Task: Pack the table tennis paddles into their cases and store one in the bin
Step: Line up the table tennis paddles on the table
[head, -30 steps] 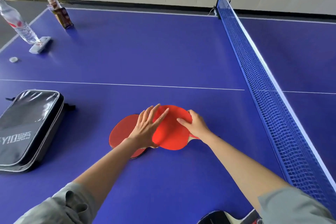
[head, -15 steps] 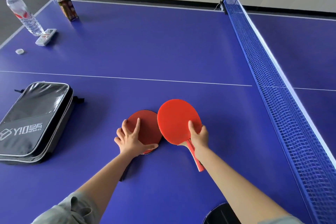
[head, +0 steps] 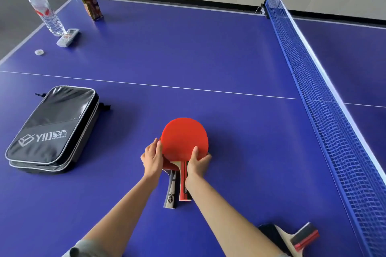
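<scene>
Blue tabletop, net on the right, beige wall behind. Both hands, left and right, grip two stacked red paddles mid-table; black case lies zipped, left.

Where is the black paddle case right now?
In the head view, the black case lies flat on the blue table, on the person's left, apart from the stacked paddles and nearer than the white line.
</scene>
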`<state>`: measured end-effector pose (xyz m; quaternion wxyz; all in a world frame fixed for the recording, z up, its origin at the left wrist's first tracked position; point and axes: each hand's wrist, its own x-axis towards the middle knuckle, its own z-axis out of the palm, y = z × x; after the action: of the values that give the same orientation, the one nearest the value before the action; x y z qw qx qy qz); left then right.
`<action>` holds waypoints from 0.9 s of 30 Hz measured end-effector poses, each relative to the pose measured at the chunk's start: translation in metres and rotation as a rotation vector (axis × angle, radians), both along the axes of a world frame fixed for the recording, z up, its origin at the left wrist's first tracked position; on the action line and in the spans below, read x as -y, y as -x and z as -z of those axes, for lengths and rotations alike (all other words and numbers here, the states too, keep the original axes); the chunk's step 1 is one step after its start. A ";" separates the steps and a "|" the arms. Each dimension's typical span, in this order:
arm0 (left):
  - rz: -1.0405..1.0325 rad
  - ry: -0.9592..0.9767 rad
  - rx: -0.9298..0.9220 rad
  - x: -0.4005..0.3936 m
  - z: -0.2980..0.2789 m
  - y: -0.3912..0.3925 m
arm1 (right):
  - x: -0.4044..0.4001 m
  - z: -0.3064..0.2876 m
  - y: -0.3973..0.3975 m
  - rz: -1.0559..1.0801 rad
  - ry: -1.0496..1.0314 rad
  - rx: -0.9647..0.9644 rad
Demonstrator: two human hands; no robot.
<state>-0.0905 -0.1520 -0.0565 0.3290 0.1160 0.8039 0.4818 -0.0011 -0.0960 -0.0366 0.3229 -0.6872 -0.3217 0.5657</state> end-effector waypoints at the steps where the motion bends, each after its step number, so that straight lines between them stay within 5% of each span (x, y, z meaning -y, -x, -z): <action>1: 0.023 -0.015 -0.010 0.000 0.000 0.000 | 0.007 0.001 0.004 0.008 0.009 -0.007; 16: -0.015 -0.013 -0.116 0.006 0.010 -0.007 | -0.007 0.005 -0.039 -0.536 0.008 0.252; 20: -0.024 -0.026 -0.098 0.005 0.010 -0.007 | -0.010 0.001 -0.047 -0.570 0.120 0.110; 25: -0.050 -0.035 -0.098 0.006 0.011 -0.009 | -0.015 0.002 -0.054 -0.924 -0.122 0.645; 27: -0.047 -0.040 -0.104 0.006 0.011 -0.009 | -0.021 0.004 -0.057 -0.836 -0.248 0.555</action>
<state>-0.0818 -0.1578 -0.0678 0.2729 0.1285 0.8125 0.4988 0.0558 -0.0747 -0.0404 0.0509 -0.5807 -0.7069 0.4005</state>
